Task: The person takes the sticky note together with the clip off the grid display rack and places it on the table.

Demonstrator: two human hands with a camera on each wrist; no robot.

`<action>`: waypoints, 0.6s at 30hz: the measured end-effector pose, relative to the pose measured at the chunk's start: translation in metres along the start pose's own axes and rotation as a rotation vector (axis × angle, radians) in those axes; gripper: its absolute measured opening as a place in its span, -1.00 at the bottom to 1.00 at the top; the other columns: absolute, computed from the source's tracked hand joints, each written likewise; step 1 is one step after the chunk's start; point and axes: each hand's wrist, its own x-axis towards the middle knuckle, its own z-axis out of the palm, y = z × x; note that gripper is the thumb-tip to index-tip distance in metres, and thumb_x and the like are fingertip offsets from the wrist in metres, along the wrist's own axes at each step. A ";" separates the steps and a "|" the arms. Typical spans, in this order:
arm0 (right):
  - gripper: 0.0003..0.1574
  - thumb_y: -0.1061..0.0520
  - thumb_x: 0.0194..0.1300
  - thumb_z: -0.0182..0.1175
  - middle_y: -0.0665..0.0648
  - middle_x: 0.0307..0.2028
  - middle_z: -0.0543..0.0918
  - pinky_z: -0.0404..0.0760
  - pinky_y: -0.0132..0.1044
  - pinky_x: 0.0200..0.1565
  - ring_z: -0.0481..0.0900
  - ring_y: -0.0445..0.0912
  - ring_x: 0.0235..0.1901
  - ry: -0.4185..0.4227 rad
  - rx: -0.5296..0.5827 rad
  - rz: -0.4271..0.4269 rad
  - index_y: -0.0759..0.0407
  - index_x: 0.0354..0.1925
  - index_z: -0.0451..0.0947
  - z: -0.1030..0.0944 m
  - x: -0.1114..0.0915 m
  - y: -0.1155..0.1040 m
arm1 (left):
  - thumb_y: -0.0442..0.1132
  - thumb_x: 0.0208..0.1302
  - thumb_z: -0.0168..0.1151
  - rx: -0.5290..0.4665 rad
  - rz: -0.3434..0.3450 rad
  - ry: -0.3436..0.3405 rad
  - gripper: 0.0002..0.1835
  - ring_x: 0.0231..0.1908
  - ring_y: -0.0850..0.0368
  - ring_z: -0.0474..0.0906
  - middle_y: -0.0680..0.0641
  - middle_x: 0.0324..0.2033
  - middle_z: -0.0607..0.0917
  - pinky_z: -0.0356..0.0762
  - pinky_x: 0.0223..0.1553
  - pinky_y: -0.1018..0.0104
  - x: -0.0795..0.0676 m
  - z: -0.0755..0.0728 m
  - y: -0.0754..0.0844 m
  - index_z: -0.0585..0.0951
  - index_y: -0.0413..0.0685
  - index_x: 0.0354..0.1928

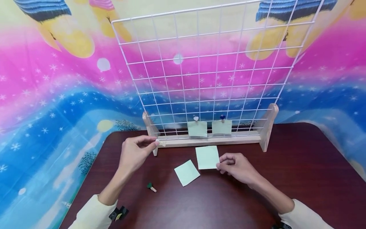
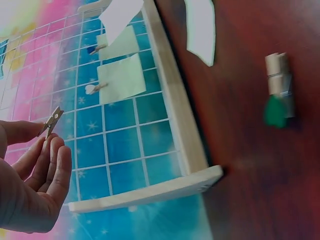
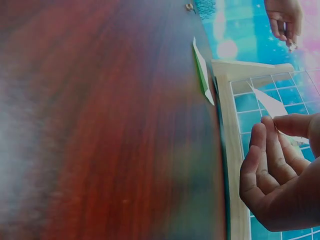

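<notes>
My left hand (image 1: 135, 154) pinches a small wooden clothespin (image 2: 51, 121) between thumb and fingertips, near the left foot of the rack. In my right hand (image 1: 235, 167), a pale green sticky note (image 1: 207, 157) is pinched by its lower right corner, raised in front of the rack. A second loose note (image 1: 187, 173) lies on the table to its left. Two more notes hang low on the white wire grid (image 1: 198, 75): the left note (image 1: 197, 129) under a white heart clothespin (image 1: 195, 118), the right note (image 1: 221, 127) under a dark blue heart clothespin (image 1: 222, 117).
A clothespin with a green heart (image 1: 151, 187) lies on the dark red-brown table (image 1: 217, 203), left of the loose note. Wooden feet (image 1: 268, 127) and a wooden bar (image 1: 237, 140) support the grid. A colourful printed cloth (image 1: 57, 95) hangs behind.
</notes>
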 end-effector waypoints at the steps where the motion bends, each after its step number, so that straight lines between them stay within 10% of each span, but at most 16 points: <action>1: -0.78 0.16 0.44 0.40 0.23 -0.27 0.85 0.72 -0.23 -0.28 0.76 0.01 -0.30 -0.011 -0.001 0.002 0.29 -0.06 0.71 0.000 -0.002 0.001 | -0.10 0.34 0.54 -0.002 -0.019 -0.006 -0.79 -0.25 0.22 0.82 -0.06 -0.20 0.91 0.65 -0.26 0.46 -0.003 0.000 -0.002 0.89 0.07 -0.04; 18: -0.78 0.16 0.45 0.37 0.24 -0.29 0.86 0.65 -0.29 -0.33 0.77 -0.05 -0.33 -0.125 0.012 0.036 0.32 -0.07 0.70 0.004 -0.028 0.021 | -0.16 0.30 0.58 -0.047 -0.186 -0.097 -0.79 -0.25 0.26 0.83 -0.02 -0.25 0.90 0.69 -0.18 0.48 -0.050 -0.008 -0.041 0.87 -0.03 -0.07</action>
